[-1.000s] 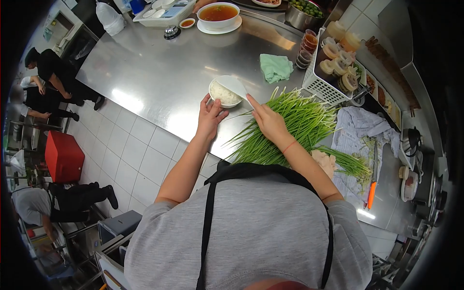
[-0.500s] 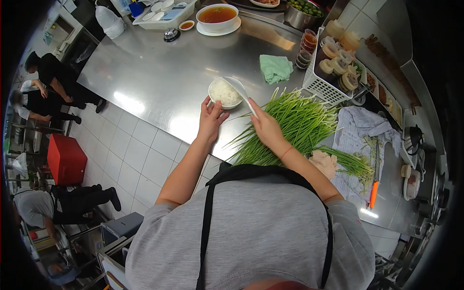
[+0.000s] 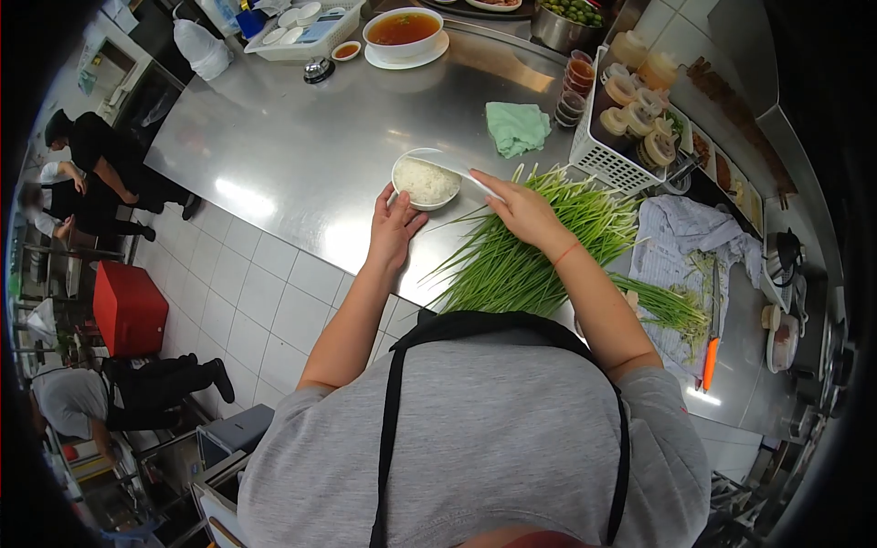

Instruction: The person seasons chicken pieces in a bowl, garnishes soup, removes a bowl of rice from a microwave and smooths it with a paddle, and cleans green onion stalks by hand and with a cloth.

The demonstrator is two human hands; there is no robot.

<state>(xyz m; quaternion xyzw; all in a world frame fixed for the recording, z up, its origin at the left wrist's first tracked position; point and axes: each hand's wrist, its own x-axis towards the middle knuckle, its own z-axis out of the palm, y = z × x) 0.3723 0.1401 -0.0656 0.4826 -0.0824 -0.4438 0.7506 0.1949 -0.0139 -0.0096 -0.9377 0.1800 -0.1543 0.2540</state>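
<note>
A small white bowl (image 3: pixel 426 185) of white rice stands on the steel counter (image 3: pixel 301 137). My left hand (image 3: pixel 396 224) grips the bowl's near left side, thumb against the rim. In my right hand (image 3: pixel 521 212) is the handle of a white paddle (image 3: pixel 446 162), whose blade lies over the far right part of the rice at the rim. Directly under and beside my right forearm spreads a large pile of green chives (image 3: pixel 548 247), white ends pointing away from me.
A green cloth (image 3: pixel 517 128), sauce cups (image 3: pixel 575 87) and a white basket of bottles (image 3: pixel 617 164) stand beyond the chives. A soup bowl (image 3: pixel 402 31) and bell (image 3: pixel 318 69) are at the far edge. An orange-handled knife (image 3: pixel 710 363) lies right. Several people stand left.
My right hand has moved up and to the right with the paddle, which now lies flatter across the rim. My left hand stays at the bowl.
</note>
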